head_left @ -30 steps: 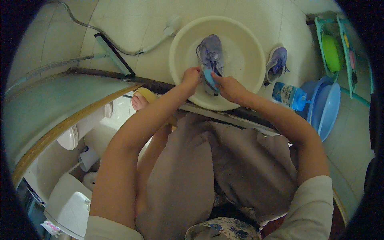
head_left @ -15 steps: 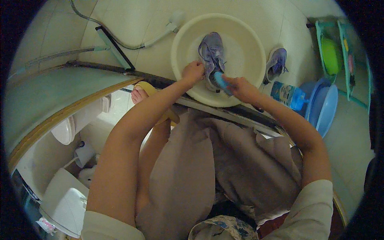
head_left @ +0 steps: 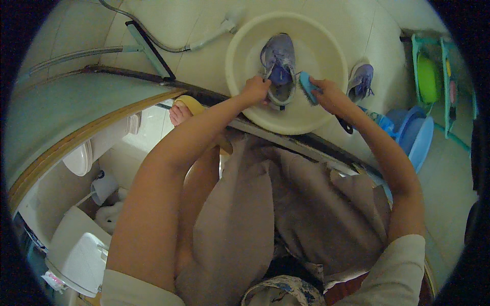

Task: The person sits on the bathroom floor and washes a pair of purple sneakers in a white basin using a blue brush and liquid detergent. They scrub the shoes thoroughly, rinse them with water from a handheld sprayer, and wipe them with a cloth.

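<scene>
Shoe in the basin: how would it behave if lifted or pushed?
Shoe likely gives when squeezed: it looks like soft fabric and gapes open toward the wearer. Unlikely to roll: it seems to sit sole-down in the basin, with the left hand at its edge. Wetness isn't clear, so grip is uncertain.

Two purple lace-up shoes (head_left: pixel 279 69) (head_left: pixel 362 81), one round cream plastic basin (head_left: pixel 321 56), one blue bristle brush (head_left: pixel 307 87), one black-bladed squeegee (head_left: pixel 149 50), one white shower head (head_left: pixel 229 24).

left hand (head_left: pixel 255 91) pinched over near-left edge of cream basin (head_left: pixel 319 56), right hand (head_left: pixel 331 96) curled over right edge, forearms angled inward
</scene>
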`<control>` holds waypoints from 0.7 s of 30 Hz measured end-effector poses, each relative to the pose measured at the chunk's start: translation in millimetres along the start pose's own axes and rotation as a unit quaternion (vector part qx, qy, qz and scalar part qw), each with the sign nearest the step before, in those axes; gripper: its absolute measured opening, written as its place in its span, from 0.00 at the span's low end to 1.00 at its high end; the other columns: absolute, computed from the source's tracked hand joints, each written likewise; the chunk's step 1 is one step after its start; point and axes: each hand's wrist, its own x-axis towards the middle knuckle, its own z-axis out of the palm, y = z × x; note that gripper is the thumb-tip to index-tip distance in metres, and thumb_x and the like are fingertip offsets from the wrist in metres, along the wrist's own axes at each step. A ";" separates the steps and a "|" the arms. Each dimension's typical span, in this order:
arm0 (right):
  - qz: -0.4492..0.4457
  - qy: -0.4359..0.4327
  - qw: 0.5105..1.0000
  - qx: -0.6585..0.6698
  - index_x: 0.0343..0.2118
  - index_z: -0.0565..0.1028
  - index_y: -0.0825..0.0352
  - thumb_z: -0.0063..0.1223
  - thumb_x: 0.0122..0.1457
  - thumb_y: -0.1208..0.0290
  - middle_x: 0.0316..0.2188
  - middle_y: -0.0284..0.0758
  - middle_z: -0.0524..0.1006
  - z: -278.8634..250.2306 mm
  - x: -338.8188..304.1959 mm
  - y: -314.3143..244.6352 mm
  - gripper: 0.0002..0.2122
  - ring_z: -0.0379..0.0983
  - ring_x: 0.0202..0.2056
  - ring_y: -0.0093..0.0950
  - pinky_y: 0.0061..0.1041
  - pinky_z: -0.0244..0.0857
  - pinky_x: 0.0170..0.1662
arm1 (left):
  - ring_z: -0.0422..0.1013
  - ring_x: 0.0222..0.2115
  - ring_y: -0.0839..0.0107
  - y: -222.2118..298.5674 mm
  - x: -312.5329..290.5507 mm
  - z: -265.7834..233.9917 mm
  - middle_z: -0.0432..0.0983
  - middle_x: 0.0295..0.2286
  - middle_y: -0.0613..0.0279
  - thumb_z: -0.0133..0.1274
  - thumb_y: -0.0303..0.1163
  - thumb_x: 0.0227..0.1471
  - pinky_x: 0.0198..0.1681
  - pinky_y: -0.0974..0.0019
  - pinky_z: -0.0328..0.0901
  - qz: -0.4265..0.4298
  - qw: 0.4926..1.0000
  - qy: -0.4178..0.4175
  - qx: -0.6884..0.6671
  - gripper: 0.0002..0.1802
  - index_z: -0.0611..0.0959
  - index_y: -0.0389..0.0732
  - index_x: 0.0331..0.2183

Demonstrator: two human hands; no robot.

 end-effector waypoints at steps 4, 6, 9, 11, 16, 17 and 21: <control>-0.085 -0.077 0.990 -0.086 0.45 0.68 0.68 0.43 0.49 0.71 0.31 0.51 0.72 2.0 -12.4 -24.7 0.18 0.70 0.33 0.46 0.37 0.64 0.39 | 0.71 0.28 0.54 11.2 1.9 5.2 0.72 0.25 0.48 0.49 0.35 0.43 0.33 0.55 0.65 0.095 0.995 0.004 0.041 0.14 0.72 0.33 0.28; -0.059 -0.146 0.978 -0.139 0.46 0.67 0.67 0.42 0.49 0.71 0.31 0.50 0.73 16.1 4.5 -36.2 0.19 0.70 0.33 0.45 0.36 0.64 0.39 | 0.71 0.26 0.54 6.5 8.1 12.0 0.72 0.22 0.50 0.48 0.35 0.43 0.32 0.55 0.65 0.106 0.994 0.025 0.016 0.13 0.72 0.34 0.27; 0.049 -0.204 0.966 -0.151 0.41 0.69 0.70 0.43 0.48 0.72 0.31 0.48 0.73 27.4 50.1 -24.2 0.16 0.70 0.34 0.45 0.37 0.64 0.39 | 0.71 0.24 0.53 10.0 5.5 14.6 0.72 0.21 0.50 0.47 0.36 0.44 0.30 0.54 0.65 0.252 0.941 0.065 0.215 0.13 0.73 0.34 0.26; 0.039 -0.150 0.968 -0.198 0.36 0.70 0.71 0.44 0.46 0.72 0.31 0.48 0.73 22.7 65.7 -29.6 0.13 0.70 0.35 0.44 0.38 0.64 0.39 | 0.71 0.24 0.52 3.6 8.6 17.2 0.72 0.21 0.49 0.47 0.35 0.43 0.29 0.54 0.65 0.170 0.980 0.027 0.096 0.12 0.73 0.35 0.26; -0.063 0.120 0.976 -0.171 0.33 0.68 0.72 0.52 0.41 0.69 0.26 0.48 0.74 22.0 37.4 -9.9 0.16 0.73 0.25 0.42 0.37 0.67 0.29 | 0.70 0.30 0.54 18.0 2.5 12.0 0.70 0.27 0.51 0.41 0.34 0.48 0.35 0.55 0.65 0.077 0.983 -0.007 0.169 0.12 0.72 0.36 0.33; -0.065 0.153 0.976 -0.144 0.35 0.67 0.72 0.52 0.42 0.69 0.26 0.48 0.74 22.1 32.4 -8.1 0.17 0.73 0.25 0.42 0.37 0.67 0.29 | 0.69 0.33 0.53 17.6 0.6 11.5 0.70 0.29 0.50 0.43 0.34 0.47 0.38 0.55 0.64 0.050 0.992 -0.012 0.112 0.13 0.72 0.37 0.35; 0.163 0.006 0.985 0.056 0.44 0.60 0.70 0.49 0.48 0.66 0.27 0.47 0.73 -1.9 4.5 -10.9 0.21 0.71 0.24 0.43 0.40 0.65 0.28 | 0.60 0.45 0.48 53.6 -15.2 4.0 0.63 0.41 0.45 0.51 0.33 0.40 0.47 0.54 0.58 0.132 0.929 0.326 0.117 0.24 0.68 0.41 0.43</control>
